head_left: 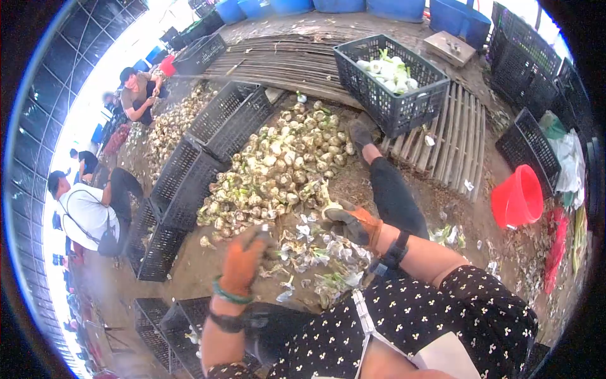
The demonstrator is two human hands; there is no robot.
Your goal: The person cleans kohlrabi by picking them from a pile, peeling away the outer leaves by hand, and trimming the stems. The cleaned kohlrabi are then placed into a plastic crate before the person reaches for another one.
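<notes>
My left hand (pixel 243 256), in an orange and dark glove, is raised above the ground with its fingers curled; a small light object shows at its fingertips, too blurred to name. My right hand (pixel 353 226), gloved the same way, has its fingers closed around a pale bulb (pixel 332 207). Just beyond both hands lies a large heap of bulbs (pixel 284 158) with brownish skins and some green stems. Peeled white and purplish skins (pixel 322 252) are scattered on the ground below and between my hands.
A black crate (pixel 404 110) holding white bulbs stands on wooden slats (pixel 445 136). Black crates (pixel 189 164) line the heap's left side. At right is a red bucket (pixel 517 196). People (pixel 88 211) sit at left, one (pixel 140 95) farther back.
</notes>
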